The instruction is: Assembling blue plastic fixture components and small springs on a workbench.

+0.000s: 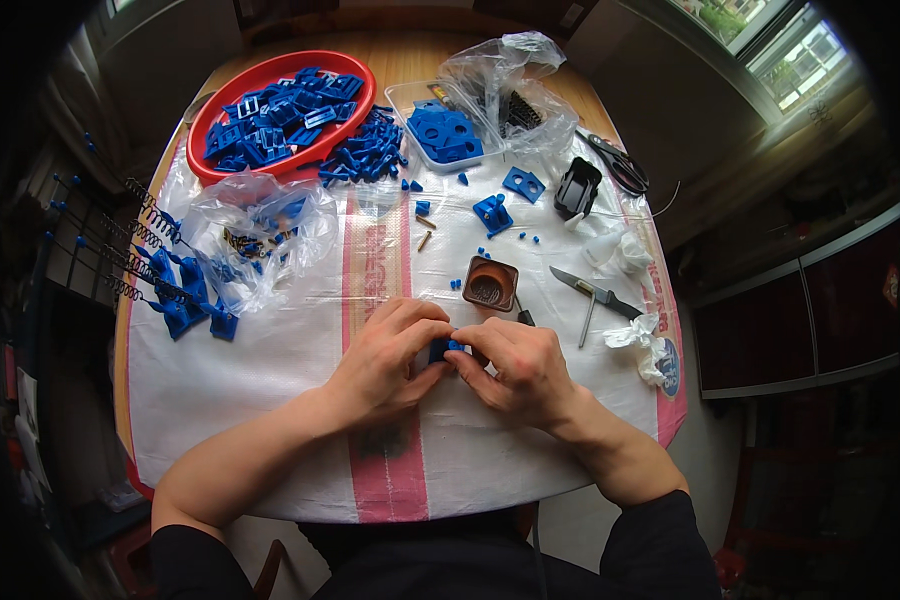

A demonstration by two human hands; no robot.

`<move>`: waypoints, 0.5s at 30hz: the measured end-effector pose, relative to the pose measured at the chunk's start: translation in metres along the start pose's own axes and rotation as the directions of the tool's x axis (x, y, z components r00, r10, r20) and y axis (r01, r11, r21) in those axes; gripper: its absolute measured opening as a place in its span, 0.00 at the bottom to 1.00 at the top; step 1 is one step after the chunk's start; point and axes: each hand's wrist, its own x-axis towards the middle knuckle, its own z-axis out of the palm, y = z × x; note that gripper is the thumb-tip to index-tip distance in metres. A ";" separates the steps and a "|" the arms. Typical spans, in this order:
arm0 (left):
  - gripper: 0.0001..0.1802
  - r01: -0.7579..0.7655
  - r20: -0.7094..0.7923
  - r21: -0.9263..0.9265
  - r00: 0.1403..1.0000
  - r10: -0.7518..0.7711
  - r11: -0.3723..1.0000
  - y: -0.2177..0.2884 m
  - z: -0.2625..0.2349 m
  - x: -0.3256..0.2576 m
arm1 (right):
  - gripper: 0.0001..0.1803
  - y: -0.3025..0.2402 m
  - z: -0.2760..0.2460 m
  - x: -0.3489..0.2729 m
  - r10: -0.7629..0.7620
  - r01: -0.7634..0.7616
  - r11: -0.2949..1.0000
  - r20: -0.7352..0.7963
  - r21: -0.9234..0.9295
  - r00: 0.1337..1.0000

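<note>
My left hand (390, 358) and my right hand (515, 365) meet at the middle of a white woven sheet (270, 400). Together they pinch a small blue plastic part (443, 349), mostly hidden by the fingers. Just beyond the hands stands a small brown cup (490, 283) with tiny metal pieces inside. A blue assembled bracket (492, 214) and a flat blue square plate (523, 183) lie further back.
A red bowl (210, 120) of blue parts sits at the back left, loose blue parts (365, 150) beside it. Clear bags (260, 230), a clear tray (400, 95), springs with blue ends (140, 265), a knife (595, 292), scissors (620, 165) and a black holder (576, 187) surround the work spot.
</note>
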 end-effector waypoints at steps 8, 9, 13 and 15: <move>0.20 -0.057 0.016 0.123 0.998 0.056 0.991 -0.001 0.004 -0.002 | 0.14 -0.006 -0.009 0.004 0.078 -0.077 0.997 -0.085 0.024 0.993; 0.21 -0.059 0.017 0.138 0.998 0.057 0.989 0.000 0.004 -0.002 | 0.13 -0.004 -0.011 0.004 0.083 -0.083 0.997 -0.112 0.009 0.990; 0.22 -0.073 0.017 0.183 0.997 0.071 0.980 0.006 0.004 -0.001 | 0.11 0.000 -0.019 0.011 0.132 -0.125 0.991 -0.176 0.052 0.975; 0.22 -0.077 0.013 0.200 0.997 0.076 0.977 0.006 0.003 -0.003 | 0.09 -0.001 -0.021 0.016 0.167 -0.143 0.981 -0.190 0.133 0.967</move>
